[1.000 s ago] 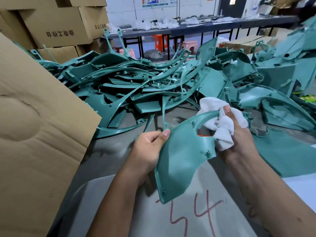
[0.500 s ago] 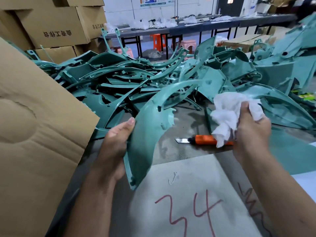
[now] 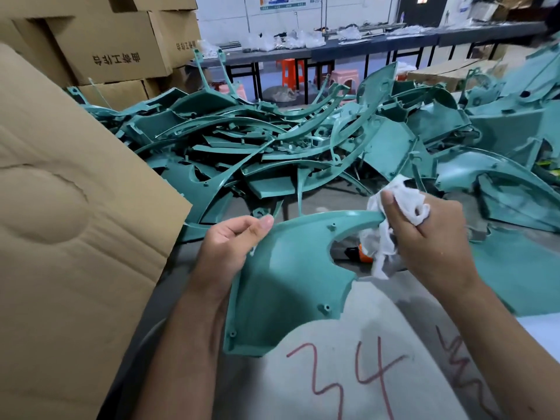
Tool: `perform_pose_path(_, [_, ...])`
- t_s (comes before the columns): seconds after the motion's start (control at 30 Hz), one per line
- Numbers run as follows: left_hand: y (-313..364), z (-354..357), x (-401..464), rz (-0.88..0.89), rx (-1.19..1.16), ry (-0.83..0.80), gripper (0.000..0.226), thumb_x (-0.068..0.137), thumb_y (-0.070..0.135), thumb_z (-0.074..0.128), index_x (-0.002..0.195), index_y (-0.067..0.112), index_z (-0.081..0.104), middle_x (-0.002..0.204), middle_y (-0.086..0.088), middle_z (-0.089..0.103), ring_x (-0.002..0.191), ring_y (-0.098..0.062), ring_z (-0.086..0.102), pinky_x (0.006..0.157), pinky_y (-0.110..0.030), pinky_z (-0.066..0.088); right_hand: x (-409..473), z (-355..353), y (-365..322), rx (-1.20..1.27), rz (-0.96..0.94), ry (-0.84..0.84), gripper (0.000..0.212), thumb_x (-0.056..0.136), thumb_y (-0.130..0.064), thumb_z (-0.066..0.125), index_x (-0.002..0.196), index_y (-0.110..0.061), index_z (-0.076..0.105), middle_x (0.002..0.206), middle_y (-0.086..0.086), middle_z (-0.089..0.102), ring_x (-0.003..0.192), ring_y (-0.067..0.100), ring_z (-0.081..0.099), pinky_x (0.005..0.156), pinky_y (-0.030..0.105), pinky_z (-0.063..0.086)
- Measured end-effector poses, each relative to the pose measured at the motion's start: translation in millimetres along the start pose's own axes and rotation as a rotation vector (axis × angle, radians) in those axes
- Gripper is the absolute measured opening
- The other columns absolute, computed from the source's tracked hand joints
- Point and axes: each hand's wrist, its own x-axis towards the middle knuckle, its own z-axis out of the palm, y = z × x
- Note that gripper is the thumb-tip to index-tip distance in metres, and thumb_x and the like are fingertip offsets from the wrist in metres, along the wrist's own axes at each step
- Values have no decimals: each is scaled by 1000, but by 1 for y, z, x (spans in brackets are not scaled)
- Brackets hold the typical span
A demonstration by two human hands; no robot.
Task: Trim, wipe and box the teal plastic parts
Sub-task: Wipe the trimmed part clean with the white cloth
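Note:
A curved teal plastic part (image 3: 285,283) with screw bosses is held above the table in front of me, inner side up. My left hand (image 3: 233,250) grips its upper left edge, thumb on top. My right hand (image 3: 430,247) holds a crumpled white cloth (image 3: 400,204) and pinches it around the part's thin curved arm at the upper right. An orange utility knife (image 3: 362,251) lies on the table behind the part, mostly hidden by the cloth and part.
A big heap of teal parts (image 3: 272,153) covers the table beyond my hands and to the right. A cardboard box flap (image 3: 66,222) stands at my left. A grey sheet marked "34" in red (image 3: 348,377) lies under my arms. Stacked cartons (image 3: 115,50) stand at back left.
The part was stood on edge in my left hand with the cloth lifted off; now it lies flat again, inner side up, and my right hand has brought the cloth onto its thin arm.

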Motion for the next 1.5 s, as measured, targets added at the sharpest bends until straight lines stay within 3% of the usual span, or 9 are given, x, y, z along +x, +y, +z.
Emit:
perform_pose_path(0.13, [-1, -2, -5, -220, -96, -100, 39, 86, 35, 72, 111, 3, 73, 105, -16, 77, 87, -31, 74, 66, -31, 63, 3, -6, -5, -131, -1, 211, 54, 106, -47, 48, 57, -26, 35, 48, -12, 39, 43, 8, 35, 48, 27, 28])
perform_pose_path(0.2, [-5, 1, -5, -264, -48, -112, 47, 82, 37, 80, 112, 3, 71, 101, -16, 75, 86, -39, 67, 54, -29, 58, 2, -7, -1, -163, 13, 230, 53, 106, -47, 48, 59, -22, 42, 48, -5, 48, 44, 23, 46, 48, 34, 32])
perform_pose_path(0.3, [-9, 7, -3, -139, 2, -56, 24, 76, 30, 83, 98, 21, 76, 94, -8, 77, 72, -28, 67, 43, -25, 47, 3, -9, 2, -145, -16, 186, 50, 106, -49, 46, 65, -22, 45, 52, -6, 53, 48, 20, 52, 49, 38, 39])
perform_pose_path(0.43, [-13, 19, -3, 57, 40, -113, 27, 82, 12, 79, 105, 25, 74, 102, -6, 78, 84, -24, 76, 55, -37, 61, 1, -5, -7, -133, -182, 15, 34, 103, -30, 54, 71, -27, 46, 55, -15, 46, 56, 4, 51, 51, 16, 32])
perform_pose_path(0.63, [-23, 38, -2, 243, 105, -134, 35, 84, 9, 80, 115, 19, 69, 109, -6, 77, 99, -27, 74, 82, -45, 63, 5, -5, -19, -131, -207, 36, 29, 94, -15, 58, 80, -33, 41, 63, -14, 45, 58, 17, 41, 54, 36, 29])
perform_pose_path(0.7, [-24, 41, -2, 276, 119, -132, 35, 84, 11, 80, 114, 24, 69, 109, -4, 77, 100, -26, 73, 83, -44, 63, 3, -5, -22, -183, -246, 71, 17, 98, -20, 57, 82, -18, 56, 72, -2, 58, 66, 25, 50, 58, 40, 35])
perform_pose_path(0.83, [-27, 52, -3, 310, 163, -116, 36, 84, 16, 81, 115, 28, 68, 107, -2, 76, 98, -26, 73, 83, -49, 62, -2, 6, -34, -313, -295, 102, 20, 104, -20, 58, 108, -5, 70, 106, 8, 69, 89, 34, 57, 76, 46, 44])
perform_pose_path(1.17, [-21, 55, -4, 468, 382, -59, 27, 87, 36, 73, 107, 21, 64, 84, -2, 68, 73, -31, 65, 61, -54, 55, -15, 22, -60, -132, -370, 53, 61, 108, -48, 31, 145, -6, 53, 132, 7, 54, 116, 27, 49, 101, 41, 36])
perform_pose_path(1.5, [-8, 40, -10, 411, 149, -41, 25, 89, 3, 76, 112, 12, 68, 103, -4, 77, 94, -23, 75, 74, -36, 64, 6, 4, -5, -139, -122, 124, 33, 112, -25, 36, 100, -5, 60, 91, 1, 50, 80, 19, 42, 73, 32, 28])
